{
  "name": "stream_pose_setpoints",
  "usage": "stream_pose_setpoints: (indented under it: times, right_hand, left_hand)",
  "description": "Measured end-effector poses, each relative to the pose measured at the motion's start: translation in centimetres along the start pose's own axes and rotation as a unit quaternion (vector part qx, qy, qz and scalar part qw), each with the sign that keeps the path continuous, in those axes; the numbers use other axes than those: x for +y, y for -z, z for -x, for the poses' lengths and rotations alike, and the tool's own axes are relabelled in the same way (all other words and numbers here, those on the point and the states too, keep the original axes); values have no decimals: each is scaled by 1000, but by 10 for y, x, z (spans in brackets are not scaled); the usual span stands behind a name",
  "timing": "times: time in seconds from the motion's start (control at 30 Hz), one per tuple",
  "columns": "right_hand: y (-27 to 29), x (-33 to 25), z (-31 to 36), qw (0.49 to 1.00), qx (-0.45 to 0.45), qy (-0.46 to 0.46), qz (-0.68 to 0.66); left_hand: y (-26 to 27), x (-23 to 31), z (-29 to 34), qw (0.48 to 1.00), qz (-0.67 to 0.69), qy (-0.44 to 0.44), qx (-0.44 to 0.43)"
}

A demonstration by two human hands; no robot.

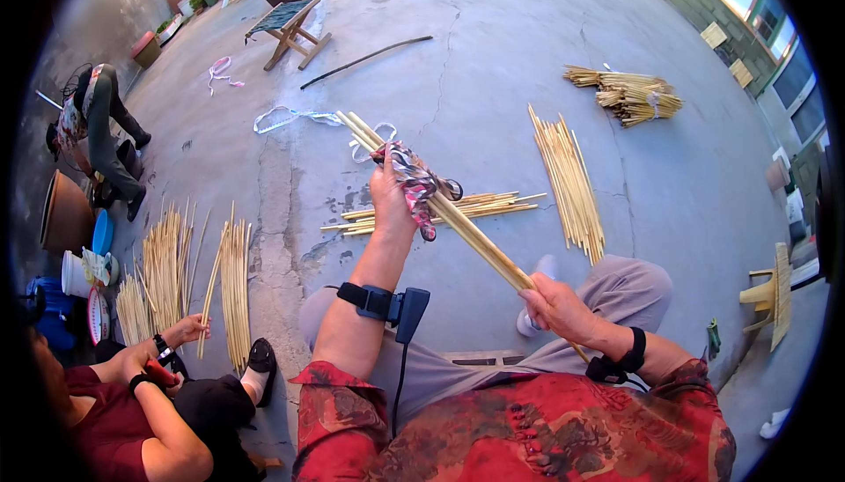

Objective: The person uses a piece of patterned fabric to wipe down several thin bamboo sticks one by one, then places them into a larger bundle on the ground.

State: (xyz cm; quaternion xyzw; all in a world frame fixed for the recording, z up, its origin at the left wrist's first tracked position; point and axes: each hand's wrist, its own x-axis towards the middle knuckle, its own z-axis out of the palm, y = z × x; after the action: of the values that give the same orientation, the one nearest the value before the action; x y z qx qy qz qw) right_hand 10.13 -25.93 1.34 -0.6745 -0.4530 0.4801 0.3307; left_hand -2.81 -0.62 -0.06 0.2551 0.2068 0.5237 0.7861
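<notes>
The person's left grip [392,190] is closed on a patterned cloth [415,176] bunched around a few sticks [480,240], while the right grip [559,310] clasps those sticks toward their lower end. From here I see them slant above the floor [471,315], over a loose pile [497,206]. A row [568,190] lies further right; a co-worker [97,425] sits at left beside upright-looking bunches [236,279].

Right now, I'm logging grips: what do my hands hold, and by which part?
Sticks: the right hand grips them toward the near end; the left hand holds them toward the far end, at the cloth.
</notes>
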Motion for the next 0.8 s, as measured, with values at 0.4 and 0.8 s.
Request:
stream_pose_setpoints:
  times: [0.4,0.8]
  right_hand:
    - [8,-14,-27,956,-129,-107,-241]
    - [8,-1,-12,950,-193,-94,-227]
  left_hand:
    - [5,-2,-3,999,-20,27,-23]
    - [8,6,-4,1000,-20,4,-24]
